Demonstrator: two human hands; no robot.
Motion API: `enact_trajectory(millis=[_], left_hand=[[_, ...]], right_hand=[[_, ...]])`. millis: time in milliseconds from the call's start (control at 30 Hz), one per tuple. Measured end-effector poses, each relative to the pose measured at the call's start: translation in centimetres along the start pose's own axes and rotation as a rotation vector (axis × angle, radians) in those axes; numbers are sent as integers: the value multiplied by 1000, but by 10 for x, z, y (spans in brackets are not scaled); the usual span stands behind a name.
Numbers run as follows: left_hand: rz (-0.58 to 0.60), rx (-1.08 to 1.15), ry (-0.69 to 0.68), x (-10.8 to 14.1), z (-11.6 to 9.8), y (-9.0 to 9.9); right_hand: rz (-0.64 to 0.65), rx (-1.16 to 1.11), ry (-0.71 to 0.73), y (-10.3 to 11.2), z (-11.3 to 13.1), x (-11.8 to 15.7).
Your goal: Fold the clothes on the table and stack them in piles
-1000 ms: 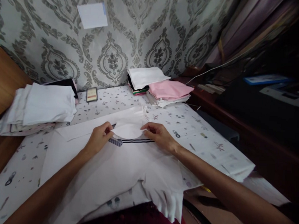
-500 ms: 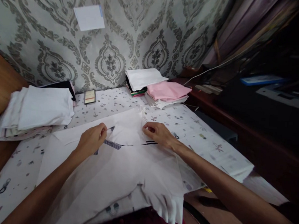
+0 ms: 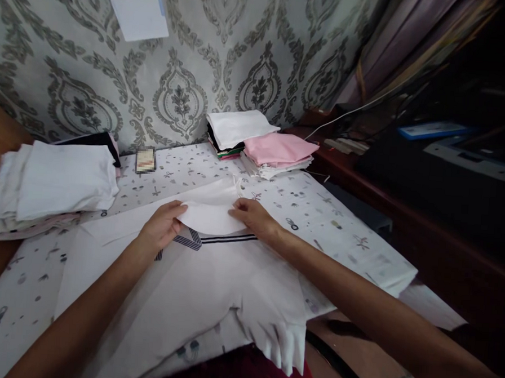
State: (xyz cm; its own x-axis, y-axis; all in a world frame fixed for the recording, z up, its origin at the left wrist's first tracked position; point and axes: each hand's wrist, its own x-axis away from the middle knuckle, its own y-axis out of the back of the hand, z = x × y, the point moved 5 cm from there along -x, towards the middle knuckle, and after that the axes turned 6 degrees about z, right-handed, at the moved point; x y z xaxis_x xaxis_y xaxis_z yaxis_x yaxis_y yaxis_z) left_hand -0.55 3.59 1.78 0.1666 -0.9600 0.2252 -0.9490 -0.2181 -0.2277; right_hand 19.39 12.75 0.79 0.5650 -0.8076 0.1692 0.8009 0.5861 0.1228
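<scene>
A white shirt (image 3: 213, 283) with dark striped trim lies spread over the table, its gathered edge hanging over the front. Between my two hands a curved white flap (image 3: 211, 218) of the shirt is raised and stretched out. My left hand (image 3: 164, 224) pinches the flap's left end between thumb and fingers. At the opposite end, my right hand (image 3: 253, 217) is closed on the cloth with the fingertips together. Below the flap, two dark stripes and a striped band (image 3: 189, 239) show. What lies under the flap is hidden.
Folded white clothes (image 3: 67, 179) are stacked at the left. At the back stand another folded pile (image 3: 238, 129) and a pink-topped pile (image 3: 280, 150). A small blurred box (image 3: 145, 160) sits near the wall. A dark red desk (image 3: 386, 218) borders the patterned tabletop (image 3: 339, 227) on the right.
The flap has come up between my hands, its curved edge now in view. The striped trim below it shows more fully. My right hand has shifted slightly left.
</scene>
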Motion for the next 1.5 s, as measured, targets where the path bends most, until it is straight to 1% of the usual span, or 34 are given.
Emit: enact_trajectory(millis=[33, 100, 167, 233, 300, 333, 367, 433, 467, 500, 567, 600, 633, 667, 700, 733, 767, 833, 867, 933, 967, 1033, 1067, 1133, 1200, 1267, 1300, 1367, 1433, 1467, 1500], left_hand=[[-10, 120, 10, -1, 1, -1], [-33, 242, 42, -3, 3, -3], [-54, 266, 87, -2, 7, -3], [-73, 227, 146, 1, 12, -1], [-75, 112, 219, 5, 15, 5], [-63, 19, 256, 8, 15, 8], [-47, -95, 290, 11, 15, 12], [-3, -391, 317, 18, 10, 19], [11, -585, 292, 20, 5, 21], [5, -808, 237, 23, -3, 22], [-83, -1261, 44, 27, -20, 16], [-131, -1436, -78, 28, -27, 9], [-155, -1551, -199, 29, -31, -1], [-132, -1606, -310, 28, -31, -11], [-63, -1619, -397, 26, -26, -22], [40, -1608, -454, 23, -17, -30], [146, -1589, -477, 19, -7, -37], [303, -1544, -443, 11, 17, -40], [347, -1520, -412, 8, 27, -39], [379, -1467, -379, 3, 38, -34], [380, -1436, -374, 3, 40, -32], [363, -1351, -364, 5, 36, -29], [344, -1295, -360, 9, 31, -28], [287, -1193, -369, 24, 19, -24], [257, -1161, -382, 48, 9, -17], [310, -1213, -365, 80, 8, -8], [362, -1256, -339, 98, 11, -2], [431, -1348, -289, 132, 22, 14], [455, -1431, -241, 161, 34, 32], [461, -1469, -218, 173, 39, 41], [462, -1504, -199, 183, 44, 50]], right_hand=[[5, -178, -52, -1, -2, 0], [0, -431, -147, -4, -5, 1], [-28, -543, -211, -7, -7, 4], [-40, -560, -253, -8, -11, 8], [-8, -489, -282, -7, -15, 12], [24, -406, -288, -6, -16, 14], [68, -288, -286, -3, -16, 16], [155, 47, -253, 4, -12, 19], [163, 250, -214, 9, -8, 20], [134, 455, -161, 14, -2, 21], [0, 785, -19, 21, 12, 20], [-62, 892, 78, 20, 18, 19], [-85, 962, 188, 15, 22, 17], [-69, 1004, 303, 8, 23, 15], [-17, 1031, 411, -2, 20, 13], [47, 1052, 492, -12, 15, 10], [112, 1069, 537, -20, 8, 7], [202, 1066, 528, -30, -8, -1], [227, 1045, 503, -31, -14, -4], [257, 968, 465, -30, -19, -8], [269, 909, 451, -27, -18, -8], [266, 750, 413, -17, -10, -3], [240, 667, 390, -10, -5, 3], [134, 556, 349, 8, 7, 24], [-11, 548, 308, 27, 15, 58], [-157, 574, 238, 41, 13, 104], [-228, 573, 188, 44, 7, 128], [-355, 490, 72, 44, -14, 177], [-504, 373, 0, 35, -37, 218], [-573, 319, -50, 27, -49, 234], [-611, 256, -93, 18, -59, 245]])
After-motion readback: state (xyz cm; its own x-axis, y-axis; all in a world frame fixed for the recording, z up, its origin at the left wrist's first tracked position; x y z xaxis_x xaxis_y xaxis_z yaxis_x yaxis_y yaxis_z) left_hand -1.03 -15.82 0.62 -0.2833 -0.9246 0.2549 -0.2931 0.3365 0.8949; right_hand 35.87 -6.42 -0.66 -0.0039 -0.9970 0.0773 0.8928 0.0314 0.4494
